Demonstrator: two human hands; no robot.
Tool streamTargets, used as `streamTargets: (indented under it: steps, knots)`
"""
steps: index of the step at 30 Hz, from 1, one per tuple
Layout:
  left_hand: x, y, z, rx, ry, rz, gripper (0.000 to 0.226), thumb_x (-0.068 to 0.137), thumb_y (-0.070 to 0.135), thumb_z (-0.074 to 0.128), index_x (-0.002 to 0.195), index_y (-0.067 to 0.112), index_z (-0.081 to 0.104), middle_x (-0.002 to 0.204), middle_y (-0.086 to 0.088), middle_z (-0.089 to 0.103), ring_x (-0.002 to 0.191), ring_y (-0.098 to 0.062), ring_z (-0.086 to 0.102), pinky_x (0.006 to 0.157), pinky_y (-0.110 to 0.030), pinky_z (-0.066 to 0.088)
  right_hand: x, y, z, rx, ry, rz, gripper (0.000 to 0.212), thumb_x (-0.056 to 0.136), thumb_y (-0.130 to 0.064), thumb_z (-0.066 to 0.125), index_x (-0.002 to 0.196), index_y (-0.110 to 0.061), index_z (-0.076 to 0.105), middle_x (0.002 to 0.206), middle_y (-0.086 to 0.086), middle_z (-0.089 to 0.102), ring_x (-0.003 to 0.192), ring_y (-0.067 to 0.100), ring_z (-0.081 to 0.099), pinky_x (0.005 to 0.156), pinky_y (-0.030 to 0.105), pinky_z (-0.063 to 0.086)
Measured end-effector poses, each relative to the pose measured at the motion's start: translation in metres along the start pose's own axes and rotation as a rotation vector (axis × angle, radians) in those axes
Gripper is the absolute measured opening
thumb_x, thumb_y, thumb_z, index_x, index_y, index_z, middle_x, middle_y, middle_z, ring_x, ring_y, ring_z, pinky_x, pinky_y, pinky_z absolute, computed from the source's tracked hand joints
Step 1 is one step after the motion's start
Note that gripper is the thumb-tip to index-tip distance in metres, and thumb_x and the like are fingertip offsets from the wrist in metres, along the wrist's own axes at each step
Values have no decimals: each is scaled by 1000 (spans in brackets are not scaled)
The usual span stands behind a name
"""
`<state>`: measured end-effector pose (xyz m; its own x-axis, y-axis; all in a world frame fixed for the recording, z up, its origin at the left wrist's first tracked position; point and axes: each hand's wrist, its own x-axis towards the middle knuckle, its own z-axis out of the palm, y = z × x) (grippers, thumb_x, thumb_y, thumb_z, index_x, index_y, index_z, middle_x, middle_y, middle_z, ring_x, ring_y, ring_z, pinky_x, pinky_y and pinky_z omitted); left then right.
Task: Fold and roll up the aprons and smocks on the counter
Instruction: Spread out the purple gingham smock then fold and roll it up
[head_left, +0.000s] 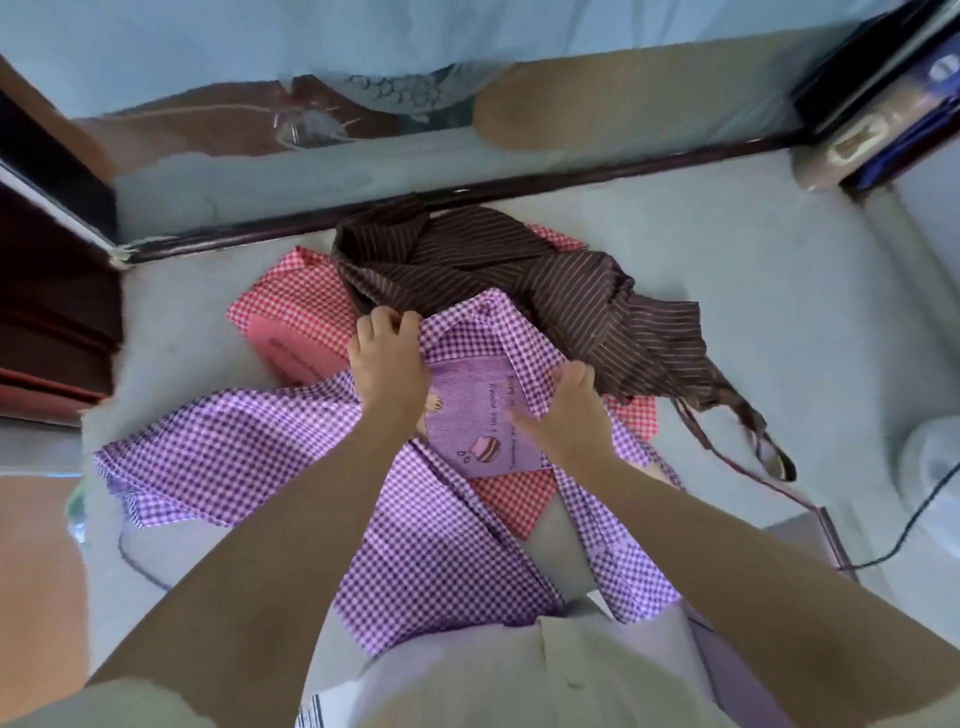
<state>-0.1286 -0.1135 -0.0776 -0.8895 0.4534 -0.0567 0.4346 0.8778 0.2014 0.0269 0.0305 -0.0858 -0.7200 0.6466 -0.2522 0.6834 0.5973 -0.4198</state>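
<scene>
Spreading the purple checked apron (249, 457) at the counter's (779, 312) centre seems the step in hand: left hand (387, 358) grips its far edge, right hand (571, 415) pinches a fold by the pocket (467, 415). Next, flatten and fold it. Three garments: this, a brown striped apron (519, 270) at one o'clock, a red checked apron (296, 306) beneath.

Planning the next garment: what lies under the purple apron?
A red apron shows beyond its far left edge and in the gap below the pocket. The purple apron hides the rest.
</scene>
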Motion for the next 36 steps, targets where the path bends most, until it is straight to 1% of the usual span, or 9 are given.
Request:
streamTargets:
  steps: [3, 9, 12, 15, 18, 23, 25, 30, 36]
  knots:
    - [1, -4, -1, -8, 9, -3, 41, 84, 15, 67, 122, 13, 54, 122, -13, 50, 114, -32, 45, 99, -44, 36, -11, 21, 12, -218, -6, 152, 75, 72, -57, 74, 114, -9, 35, 113, 7, 40, 103, 25, 45, 79, 43, 50]
    - [0, -7, -3, -40, 17, -15, 26, 90, 17, 62, 115, 10, 58, 109, -9, 62, 107, -29, 52, 96, -42, 37, -4, 48, 6, -266, -81, 270, 40, 84, -4, 59, 119, -8, 41, 119, 14, 54, 107, 32, 55, 85, 45, 52]
    - [2, -8, -4, -94, 31, -81, 23, 86, 6, 61, 109, 8, 61, 98, -11, 65, 98, -32, 57, 92, -46, 44, 2, 77, -24, -288, -212, 338, 33, 92, -7, 49, 124, -6, 53, 121, 18, 60, 113, 37, 58, 89, 42, 49]
    - [7, -6, -6, -136, 43, -167, 32, 82, 0, 61, 111, 14, 66, 96, -11, 69, 94, -32, 60, 90, -45, 47, 17, 104, -73, -378, -386, 364, 19, 89, -12, 52, 103, -4, 63, 120, 19, 62, 111, 34, 60, 77, 33, 45]
    - [12, 1, -5, -93, 13, -171, 36, 82, 0, 61, 113, 17, 68, 96, -10, 70, 96, -32, 60, 91, -45, 47, 47, 123, -119, -455, -446, 399, 34, 89, -12, 51, 121, -2, 60, 107, 14, 63, 93, 29, 60, 71, 29, 45]
    - [18, 22, -8, -12, -47, -261, 30, 85, 4, 60, 111, 17, 68, 99, -12, 69, 102, -32, 56, 95, -44, 40, 106, 119, -168, -602, 136, 129, 26, 89, 0, 46, 97, -10, 68, 89, 11, 63, 101, 33, 54, 88, 38, 42]
    - [21, 27, -8, 22, -67, -313, 31, 85, 5, 60, 113, 16, 67, 106, -14, 66, 109, -34, 53, 99, -46, 39, 127, 115, -170, -628, 209, -14, 30, 86, 4, 45, 102, -10, 66, 88, 10, 61, 103, 34, 50, 87, 39, 39]
    - [22, 61, -3, 86, 8, -294, 42, 78, 24, 71, 117, 15, 58, 123, -17, 54, 120, -37, 42, 102, -49, 31, 166, 140, -143, -549, -52, -174, 56, 83, -6, 62, 136, -16, 45, 134, 11, 52, 125, 32, 44, 100, 43, 37]
    - [34, 135, 25, 123, 15, -103, 40, 76, 25, 69, 111, 10, 60, 110, -15, 60, 110, -37, 47, 95, -49, 32, 197, 209, -136, -444, -234, -174, 63, 85, -13, 65, 142, -9, 38, 140, 16, 46, 129, 34, 45, 102, 44, 40]
